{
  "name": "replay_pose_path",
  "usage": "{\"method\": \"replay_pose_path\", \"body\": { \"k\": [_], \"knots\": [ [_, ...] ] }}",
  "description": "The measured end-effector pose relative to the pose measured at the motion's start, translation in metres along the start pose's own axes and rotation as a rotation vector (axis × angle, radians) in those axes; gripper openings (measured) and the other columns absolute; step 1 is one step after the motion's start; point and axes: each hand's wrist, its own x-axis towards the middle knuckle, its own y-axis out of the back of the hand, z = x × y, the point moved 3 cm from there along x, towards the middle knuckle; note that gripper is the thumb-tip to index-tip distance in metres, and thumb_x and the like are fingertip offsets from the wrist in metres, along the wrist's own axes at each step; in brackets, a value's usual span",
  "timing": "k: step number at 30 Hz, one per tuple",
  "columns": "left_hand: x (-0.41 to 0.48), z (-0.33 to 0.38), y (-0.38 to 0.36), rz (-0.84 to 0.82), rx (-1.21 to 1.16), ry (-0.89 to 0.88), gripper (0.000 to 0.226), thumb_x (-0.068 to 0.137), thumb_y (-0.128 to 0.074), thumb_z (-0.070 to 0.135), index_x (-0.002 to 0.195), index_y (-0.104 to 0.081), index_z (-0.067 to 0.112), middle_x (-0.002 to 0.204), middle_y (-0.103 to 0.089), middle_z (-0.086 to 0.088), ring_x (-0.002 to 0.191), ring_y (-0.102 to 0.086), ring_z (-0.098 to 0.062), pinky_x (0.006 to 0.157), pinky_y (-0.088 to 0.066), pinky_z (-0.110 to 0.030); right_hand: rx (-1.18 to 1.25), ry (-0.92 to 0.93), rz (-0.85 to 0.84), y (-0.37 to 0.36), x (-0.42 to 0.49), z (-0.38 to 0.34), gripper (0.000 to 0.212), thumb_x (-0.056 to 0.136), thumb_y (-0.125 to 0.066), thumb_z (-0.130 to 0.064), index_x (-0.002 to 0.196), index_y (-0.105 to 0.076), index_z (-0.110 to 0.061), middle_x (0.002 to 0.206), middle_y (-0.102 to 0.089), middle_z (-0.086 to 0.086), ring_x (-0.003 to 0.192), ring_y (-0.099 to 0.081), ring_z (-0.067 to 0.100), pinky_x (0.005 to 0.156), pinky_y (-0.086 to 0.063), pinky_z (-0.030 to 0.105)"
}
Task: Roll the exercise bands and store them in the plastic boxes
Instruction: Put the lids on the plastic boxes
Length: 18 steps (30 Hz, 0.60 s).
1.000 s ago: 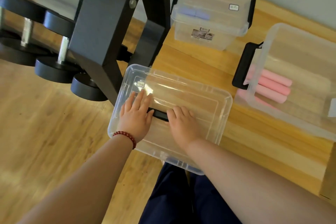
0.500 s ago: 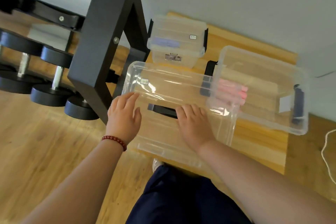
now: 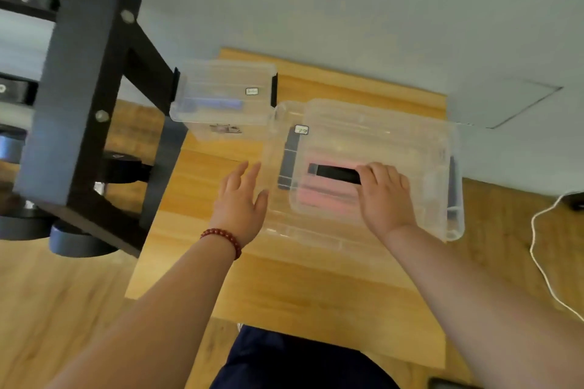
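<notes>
A large clear plastic box (image 3: pixel 455 224) stands on the wooden table (image 3: pixel 316 294), and rolled pink exercise bands (image 3: pixel 328 197) show blurred through it. A clear lid (image 3: pixel 379 136) with a black handle (image 3: pixel 331 173) lies over this box, overhanging it to the left. My right hand (image 3: pixel 387 199) grips the right end of the handle with curled fingers. At the lid's left edge is my left hand (image 3: pixel 241 208), its fingers straight. Behind to the left a smaller lidded clear box (image 3: pixel 221 88) holds a blue band (image 3: pixel 211 103).
A black metal rack (image 3: pixel 79 104) stands left of the table with dumbbells (image 3: pixel 79 243) at its foot. A white cable (image 3: pixel 537 262) lies on the floor at the right. The wall runs just behind the table.
The lid has travelled from the table's front left to above the large box with the pink bands. My right hand now holds the handle and my left hand has slid to the lid's edge.
</notes>
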Motion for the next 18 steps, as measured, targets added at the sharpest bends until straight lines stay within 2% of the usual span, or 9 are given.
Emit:
{"method": "replay_pose_path", "body": {
  "k": [3,6,8,10,13,15,17,18],
  "knots": [
    [0.019,0.026,-0.025,-0.072,-0.064,-0.018,0.056,0.102,-0.038,0.032,0.154,-0.017,0.021,0.160,-0.014,0.001,0.145,-0.017,-0.022,0.116,-0.024,-0.038,0.036,-0.053,-0.060,-0.003,0.011,0.036,0.031,0.079,-0.067,0.000,0.109,-0.064,-0.004,0.109,-0.061,0.015,0.095,-0.058,0.038,0.079,-0.045,0.044],
    [0.039,0.041,-0.050,-0.147,-0.169,0.040,0.057,0.103,-0.035,0.033,0.155,-0.013,0.020,0.160,-0.014,0.002,0.143,-0.025,-0.023,0.114,-0.030,-0.039,0.061,-0.095,-0.080,-0.010,0.017,0.068,0.034,0.080,-0.063,0.006,0.112,-0.063,-0.002,0.111,-0.061,0.017,0.098,-0.057,0.040,0.081,-0.045,0.045],
    [0.047,0.044,-0.063,-0.169,-0.286,0.128,0.056,0.103,-0.032,0.036,0.154,-0.013,0.025,0.158,-0.023,0.001,0.140,-0.033,-0.026,0.111,-0.035,-0.042,0.079,-0.096,-0.092,-0.017,0.020,0.080,0.044,0.077,-0.062,0.011,0.119,-0.061,-0.001,0.116,-0.059,0.019,0.103,-0.057,0.042,0.086,-0.046,0.047],
    [0.049,0.045,-0.071,-0.145,-0.388,0.218,0.053,0.103,-0.031,0.038,0.153,-0.020,0.027,0.154,-0.034,0.001,0.136,-0.039,-0.027,0.108,-0.038,-0.043,0.109,-0.106,-0.122,-0.023,0.022,0.083,0.051,0.081,-0.058,0.010,0.130,-0.055,-0.002,0.130,-0.054,0.020,0.117,-0.051,0.042,0.096,-0.042,0.049],
    [0.048,0.047,-0.077,-0.080,-0.440,0.256,0.047,0.103,-0.032,0.038,0.149,-0.031,0.026,0.145,-0.046,-0.001,0.128,-0.047,-0.027,0.104,-0.041,-0.044,0.149,-0.136,-0.185,-0.030,0.023,0.077,0.049,0.097,-0.046,-0.008,0.145,-0.038,-0.007,0.151,-0.034,0.017,0.140,-0.029,0.036,0.116,-0.024,0.045],
    [0.046,0.050,-0.078,-0.030,-0.444,0.211,0.043,0.104,-0.033,0.032,0.145,-0.037,0.023,0.138,-0.049,-0.001,0.126,-0.047,-0.025,0.102,-0.042,-0.040,0.171,-0.146,-0.201,-0.034,0.020,0.072,0.052,0.101,-0.038,-0.023,0.150,-0.028,-0.009,0.158,-0.022,0.015,0.146,-0.017,0.033,0.120,-0.009,0.044],
    [0.048,0.052,-0.080,0.009,-0.415,0.174,0.041,0.104,-0.032,0.028,0.144,-0.039,0.019,0.145,-0.039,-0.003,0.135,-0.036,-0.025,0.109,-0.034,-0.039,0.143,-0.168,-0.254,-0.039,0.017,0.069,0.061,0.099,-0.020,-0.041,0.154,-0.016,-0.014,0.162,-0.010,0.011,0.149,-0.005,0.028,0.120,0.003,0.040],
    [0.048,0.053,-0.081,0.011,-0.401,0.180,0.043,0.105,-0.031,0.029,0.146,-0.036,0.019,0.154,-0.027,-0.003,0.143,-0.024,-0.023,0.115,-0.027,-0.040,0.124,-0.176,-0.271,-0.041,0.016,0.069,0.070,0.093,-0.007,-0.050,0.155,-0.011,-0.016,0.163,-0.006,0.008,0.150,-0.002,0.027,0.119,0.006,0.038]
  ]
}}
